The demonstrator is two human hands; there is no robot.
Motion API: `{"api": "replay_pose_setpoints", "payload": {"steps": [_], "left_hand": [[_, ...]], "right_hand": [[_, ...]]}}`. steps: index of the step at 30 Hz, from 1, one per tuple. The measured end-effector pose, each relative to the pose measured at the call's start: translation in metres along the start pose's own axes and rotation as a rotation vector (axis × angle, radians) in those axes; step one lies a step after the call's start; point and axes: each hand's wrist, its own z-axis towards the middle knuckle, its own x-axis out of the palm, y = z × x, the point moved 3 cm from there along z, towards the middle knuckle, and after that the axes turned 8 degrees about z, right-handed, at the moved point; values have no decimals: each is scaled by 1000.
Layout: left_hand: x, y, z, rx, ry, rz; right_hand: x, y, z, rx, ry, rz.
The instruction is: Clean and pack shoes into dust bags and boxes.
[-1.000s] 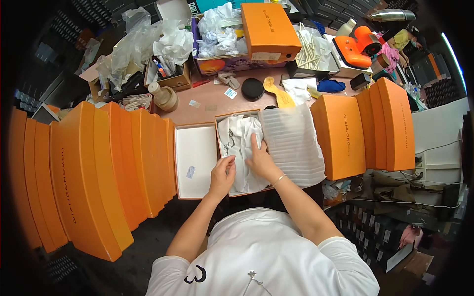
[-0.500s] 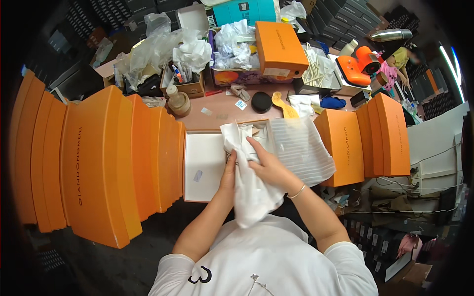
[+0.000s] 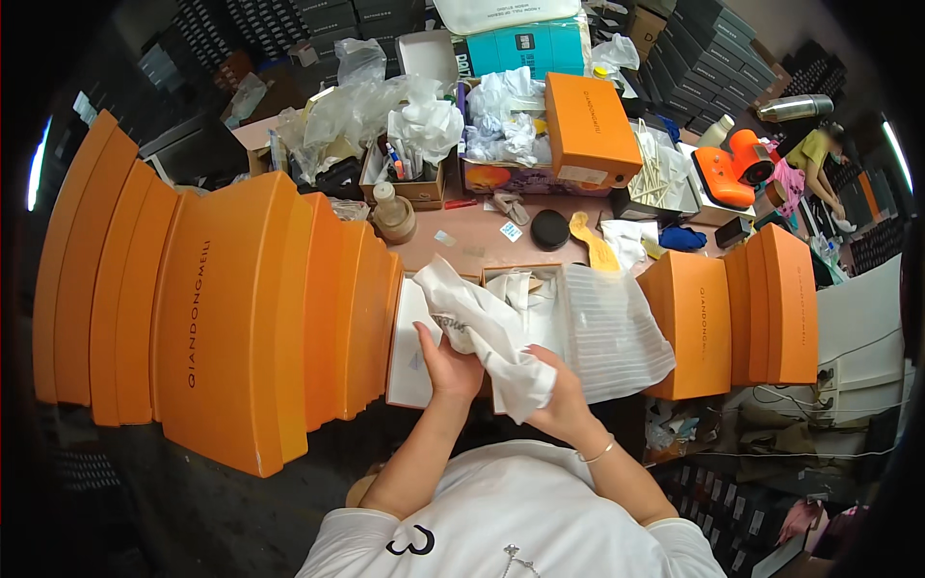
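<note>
Above an open shoe box I hold a white cloth bag (image 3: 487, 337) with dark printing on it, tilted from upper left to lower right. My left hand (image 3: 451, 371) cups its left side from below, thumb stretched up. The fingers of my right hand (image 3: 561, 395) are closed around its lower right end. Whatever is inside the bag is hidden. Behind it, the open box (image 3: 523, 268) holds white wrapping (image 3: 515, 286). To the left lies the white-lined box lid (image 3: 407, 337), partly covered by my left hand. A ribbed translucent packing sheet (image 3: 617, 332) drapes over the box's right side.
Stacked orange boxes (image 3: 226, 318) stand at left, more orange boxes (image 3: 689, 323) at right. Behind are a glue jar (image 3: 393, 214), a black round tin (image 3: 550, 230), a yellow shoehorn-like piece (image 3: 594, 243), a crate of crumpled paper (image 3: 506, 178) and an orange tape dispenser (image 3: 725, 176).
The white bag has turned from hanging nearly upright to a slant. My right hand has moved down to its lower end, while my left hand now supports it from beneath.
</note>
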Motion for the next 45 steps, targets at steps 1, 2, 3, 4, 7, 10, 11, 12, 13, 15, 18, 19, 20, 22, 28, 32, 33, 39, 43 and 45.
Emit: {"api": "replay_pose_setpoints", "payload": {"steps": [1,2,3,4,7,10,11,12,13,15,18,19,20,22,28,32,33,39,43,45], "left_hand": [[-1,-9,5,-46,8,14],[0,-15,10,-92,12,24],[-3,-17,20,-68,10,76],[-9,-17,33,-44,8,129],[27,-13,40,27,60,177],[51,-21,46,193,75,276],[59,-29,54,298,68,375],[66,-47,60,396,35,374],[78,-72,59,474,-28,368],[120,-115,31,698,-49,431],[149,-129,-34,1391,21,795],[144,-123,-38,1553,185,1132],[132,-111,-37,1705,353,1465],[78,-82,2,981,271,2060],[-30,36,-9,-201,211,570],[-63,32,-11,-300,43,553],[-56,11,-21,-291,36,708],[-94,-47,-57,-69,-144,784],[-103,-36,-82,-32,-198,650],[-102,-33,-92,1,-207,633]], "right_hand": [[-11,-9,-5,23,33,60],[-18,-17,-10,48,70,120],[-23,-21,-13,175,23,254],[-27,-25,-17,303,-26,387],[-33,-56,-36,493,-246,676],[-36,-60,-38,527,-490,875],[-40,-60,-38,521,-553,888],[-43,-60,-37,515,-614,907],[-59,-61,-37,437,-493,833],[-79,-58,-35,537,-580,889],[-89,-78,-53,554,-654,761],[-87,-81,-57,538,-686,749],[-86,-80,-58,518,-706,731],[-78,-59,-49,473,-618,576],[-7,-13,-36,329,-240,244],[11,4,-27,143,232,258],[8,-10,-28,227,184,442],[61,-55,39,110,462,-150],[152,-100,81,-171,648,-715],[173,-151,85,-164,731,-774]]}}
